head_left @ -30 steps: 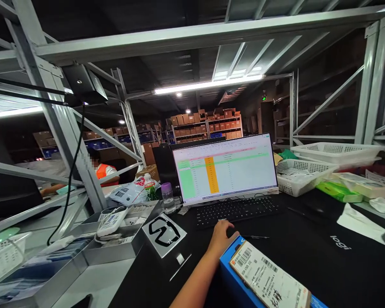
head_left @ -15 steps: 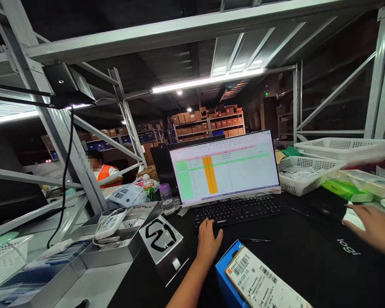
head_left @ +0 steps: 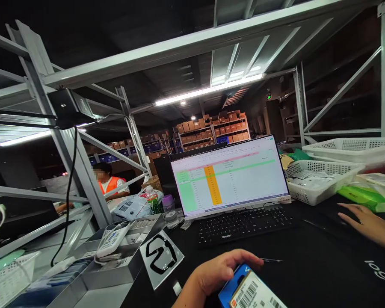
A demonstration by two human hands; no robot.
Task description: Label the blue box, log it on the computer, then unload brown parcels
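My left hand is closed over the top end of a blue box at the bottom centre. A white barcode label covers much of the box's upper face. To the right, my right hand rests low over the black desk mat with its fingers stretched and apart. Whether a mouse lies beneath that palm is too dark to make out. Ahead of both hands stand a black keyboard and a monitor displaying a coloured spreadsheet. A pen lies just beyond the left fingertips.
Left of the hands are a box with a black strap-like picture and grey trays of small items. A purple-lidded bottle stands beside the monitor. White baskets and a green packet sit at right. A person in an orange vest is behind.
My left hand has left the keyboard and taken hold of the blue box. The white crumpled piece at my right hand no longer shows there. The view has shifted slightly.
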